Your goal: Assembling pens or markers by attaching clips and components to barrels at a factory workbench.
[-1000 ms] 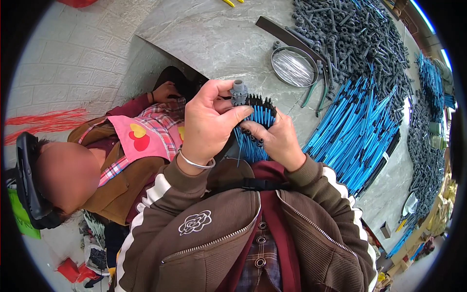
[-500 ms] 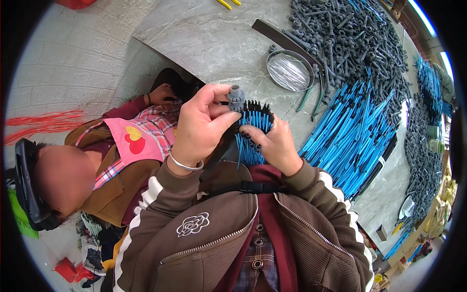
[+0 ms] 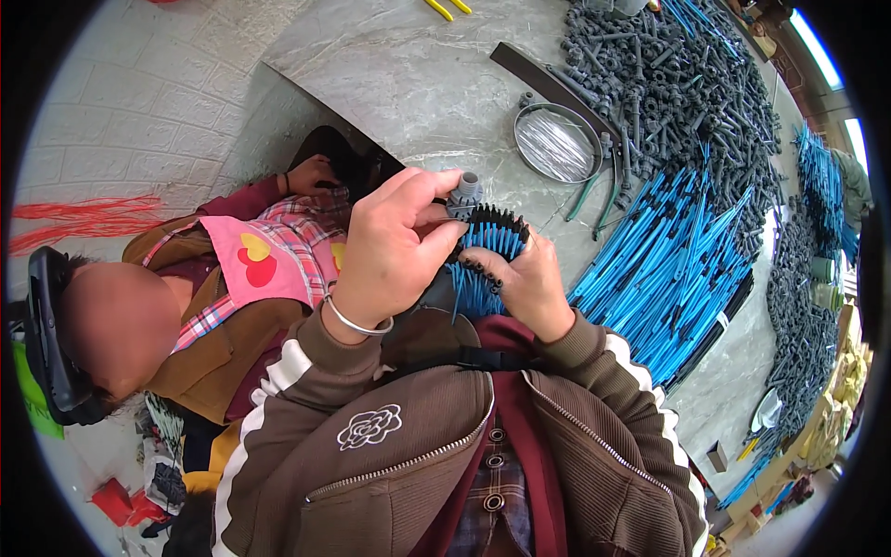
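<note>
My left hand [image 3: 385, 255] is closed, thumb and fingers pinching a grey plastic threaded fitting [image 3: 470, 189] with a hollow round top. Just below and beside it, my right hand [image 3: 538, 283] grips a bunch of thin blue tubes [image 3: 497, 243] with black tips, its thumb laid across the front. The black tips point up in a curved row, close against the fitting; whether any tube is inside it I cannot tell. Lower ends of the blue tubes hang beneath my hands, over my lap.
On the grey table [image 3: 418, 88] lie a heap of grey fittings [image 3: 668, 84], a pile of blue tubes [image 3: 664, 269], a round dish of clear thin strips [image 3: 557, 142], a dark bar [image 3: 543, 74] and green-handled pliers [image 3: 582, 197]. Close on my left sits another person [image 3: 264, 251].
The fitting in my left hand has shifted slightly right, over the bunch. The black tips now form a more curved row. The whole view has tilted a little.
</note>
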Demonstrator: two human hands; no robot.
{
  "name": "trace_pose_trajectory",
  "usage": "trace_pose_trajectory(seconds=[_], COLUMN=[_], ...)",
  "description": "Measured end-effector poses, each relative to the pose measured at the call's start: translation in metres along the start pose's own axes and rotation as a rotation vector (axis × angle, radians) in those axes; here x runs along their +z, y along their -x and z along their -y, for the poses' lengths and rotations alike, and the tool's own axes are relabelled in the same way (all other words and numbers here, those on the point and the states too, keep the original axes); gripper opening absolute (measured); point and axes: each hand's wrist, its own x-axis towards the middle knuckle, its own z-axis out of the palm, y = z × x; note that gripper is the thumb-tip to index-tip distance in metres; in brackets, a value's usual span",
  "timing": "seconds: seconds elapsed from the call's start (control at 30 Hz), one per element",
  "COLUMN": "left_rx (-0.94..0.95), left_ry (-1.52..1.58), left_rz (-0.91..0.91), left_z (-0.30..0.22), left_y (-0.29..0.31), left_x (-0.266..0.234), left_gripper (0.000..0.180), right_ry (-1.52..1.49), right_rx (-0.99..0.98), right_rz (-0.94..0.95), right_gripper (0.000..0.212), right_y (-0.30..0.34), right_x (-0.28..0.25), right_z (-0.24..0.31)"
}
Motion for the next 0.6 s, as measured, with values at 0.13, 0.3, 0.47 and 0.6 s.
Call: trace_pose_trajectory(seconds=[0.13, 0.3, 0.47, 0.6], left_rx=[0.017, 0.034, 0.003, -0.04], left_ry=[-0.014, -0.098, 0.041, 0.103], left_rz=[-0.032, -0.072, -0.195, -0.188], left_z=[0.002, -0.006, 0.005, 0.004], left_y=[0.002, 0.006, 0.01, 0.011], left_x=[0.003, 0.01, 0.02, 0.02], left_gripper=[0.041, 0.045, 0.042, 0.04], right_ry=[-0.042, -0.064, -0.041, -0.056], right_rx=[-0.019, -0.051, -0.036, -0.024], right_rz=[0.0, -0.034, -0.017, -0.017], right_gripper=[0.026, 0.024, 0.023, 0.023], right_y=[0.0, 0.001, 0.003, 0.004], right_x=[0.0, 0.002, 0.002, 0.002], right_z=[-0.002, 0.002, 0.004, 0.001])
